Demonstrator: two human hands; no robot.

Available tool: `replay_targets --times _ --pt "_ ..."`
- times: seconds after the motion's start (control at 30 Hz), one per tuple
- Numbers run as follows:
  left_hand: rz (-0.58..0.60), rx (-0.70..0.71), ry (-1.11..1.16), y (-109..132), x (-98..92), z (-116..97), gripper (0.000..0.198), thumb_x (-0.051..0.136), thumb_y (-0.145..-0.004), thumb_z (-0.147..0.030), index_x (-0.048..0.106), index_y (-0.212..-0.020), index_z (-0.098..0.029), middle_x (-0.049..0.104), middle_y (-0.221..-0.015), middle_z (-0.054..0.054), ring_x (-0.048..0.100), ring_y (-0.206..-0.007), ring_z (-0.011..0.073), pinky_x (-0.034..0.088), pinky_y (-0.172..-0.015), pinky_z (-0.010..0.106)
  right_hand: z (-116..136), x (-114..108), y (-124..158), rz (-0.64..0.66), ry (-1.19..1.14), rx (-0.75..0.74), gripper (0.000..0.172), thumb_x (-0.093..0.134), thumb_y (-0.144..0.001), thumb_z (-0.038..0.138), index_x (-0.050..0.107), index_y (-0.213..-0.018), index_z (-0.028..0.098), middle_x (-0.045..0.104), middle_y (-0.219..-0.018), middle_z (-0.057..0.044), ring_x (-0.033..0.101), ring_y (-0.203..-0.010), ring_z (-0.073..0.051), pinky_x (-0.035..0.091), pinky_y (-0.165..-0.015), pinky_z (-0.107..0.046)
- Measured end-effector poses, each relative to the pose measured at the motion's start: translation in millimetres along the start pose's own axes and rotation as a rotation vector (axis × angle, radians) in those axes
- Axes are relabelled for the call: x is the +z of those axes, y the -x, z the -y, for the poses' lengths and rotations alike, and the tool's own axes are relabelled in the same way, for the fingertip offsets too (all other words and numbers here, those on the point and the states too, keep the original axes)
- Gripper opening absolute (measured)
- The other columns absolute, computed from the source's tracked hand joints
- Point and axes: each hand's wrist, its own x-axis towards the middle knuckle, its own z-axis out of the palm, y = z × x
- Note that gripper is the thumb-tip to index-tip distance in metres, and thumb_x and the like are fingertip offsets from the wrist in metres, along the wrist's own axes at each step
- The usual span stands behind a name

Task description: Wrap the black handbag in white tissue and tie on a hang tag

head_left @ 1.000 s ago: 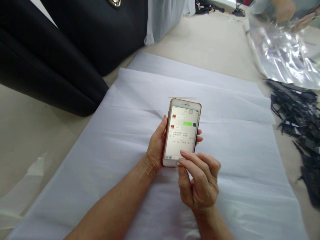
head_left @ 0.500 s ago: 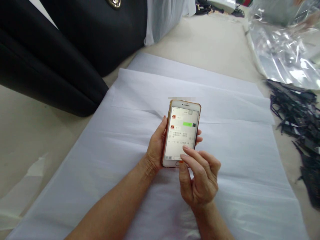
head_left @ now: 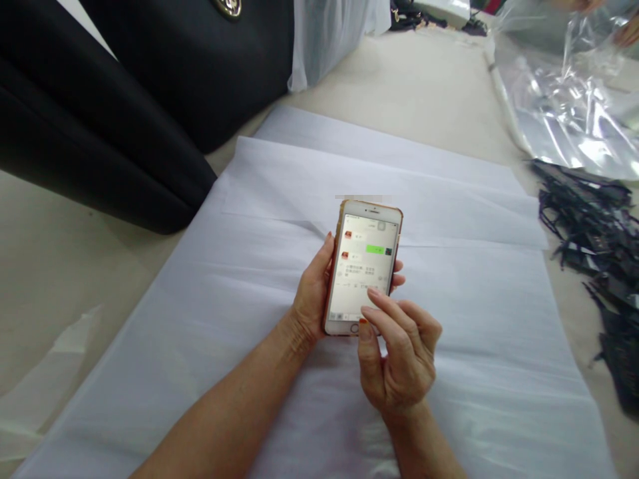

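Note:
A white-fronted phone [head_left: 362, 266] in a reddish-gold case lies in my left hand [head_left: 313, 289], whose thumb rests along the left edge while fingertips show at the right edge. Its lit screen shows a chat with a green bubble. Over the lower part of the screen hovers my right hand [head_left: 402, 352], fingers apart and bent, holding nothing; whether a fingertip touches the glass is unclear. Beneath both hands spread sheets of thin white paper [head_left: 449, 286].
Black bags [head_left: 200, 73], one with a gold fitting, stand at upper left beside a translucent wrap [head_left: 324, 40]. Dark strap-like pieces [head_left: 589, 233] are heaped at right, below clear plastic [head_left: 574, 113]. Another person's hand [head_left: 628, 33] shows at upper right. Paper scraps [head_left: 54, 372] lie at left.
The clear plastic at upper right has shifted, and the other person's hand there has moved. My hands and the phone are almost unchanged.

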Motion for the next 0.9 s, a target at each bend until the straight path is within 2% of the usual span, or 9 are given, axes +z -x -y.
replay_targets --times 0.23,0.73,0.9 --pt "-0.031 0.003 -0.017 0.1 1.9 -0.5 0.074 0.019 -0.09 -0.061 0.053 -0.126 -0.005 0.068 -0.101 0.017 0.067 -0.087 0.0235 0.049 -0.086 0.035 0.5 -2.1 -0.1 -0.019 -0.003 0.001 0.016 0.058 -0.083 0.012 0.062 -0.097 0.018 0.07 -0.103 -0.009 0.058 -0.094 -0.022 0.043 -0.083 -0.04" --pt "-0.042 0.024 -0.039 1.5 3.9 0.4 0.071 0.02 -0.091 -0.059 0.055 -0.123 -0.006 0.068 -0.1 0.017 0.067 -0.088 0.0234 0.049 -0.086 0.034 1.7 -3.3 0.0 0.029 -0.054 -0.027 0.014 0.057 -0.083 0.013 0.062 -0.095 0.019 0.071 -0.102 -0.006 0.057 -0.094 -0.022 0.044 -0.081 -0.04" --pt "0.004 0.015 -0.027 0.3 0.4 0.2 0.072 0.02 -0.091 -0.06 0.056 -0.121 -0.006 0.067 -0.101 0.017 0.066 -0.089 0.0228 0.048 -0.086 0.033 2.0 -3.2 -0.3 0.043 -0.064 -0.055 0.012 0.057 -0.083 0.013 0.062 -0.094 0.017 0.071 -0.1 -0.007 0.056 -0.094 -0.022 0.043 -0.082 -0.041"
